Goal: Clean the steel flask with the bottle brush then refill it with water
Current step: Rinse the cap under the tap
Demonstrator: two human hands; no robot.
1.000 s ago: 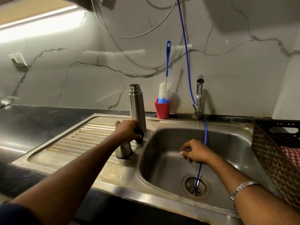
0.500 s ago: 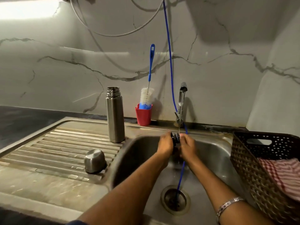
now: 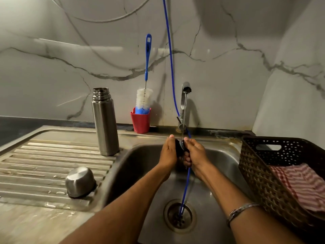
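The steel flask (image 3: pixel 105 122) stands upright and uncapped on the drainboard beside the sink basin (image 3: pixel 140 155). Its steel cup lid (image 3: pixel 80 184) lies upside down on the ridges nearer to me. The bottle brush (image 3: pixel 144 99), with a blue handle and white bristles, stands in a red cup (image 3: pixel 140 123) against the wall. Over the basin, my left hand (image 3: pixel 168 153) and my right hand (image 3: pixel 194 154) hold a small black stopper (image 3: pixel 180 148) between them, under a thin stream from the tap (image 3: pixel 184 103).
A blue hose (image 3: pixel 169 55) hangs from above and runs down into the drain (image 3: pixel 179 215). A dark woven basket (image 3: pixel 274 173) with a red striped cloth (image 3: pixel 302 184) sits at the right. Marble wall behind; dark counter (image 3: pixel 15 127) at far left.
My left hand left the drainboard with the black stopper and joined my right hand under the tap. The steel cup lid stayed on the drainboard. The view shifted right and closer.
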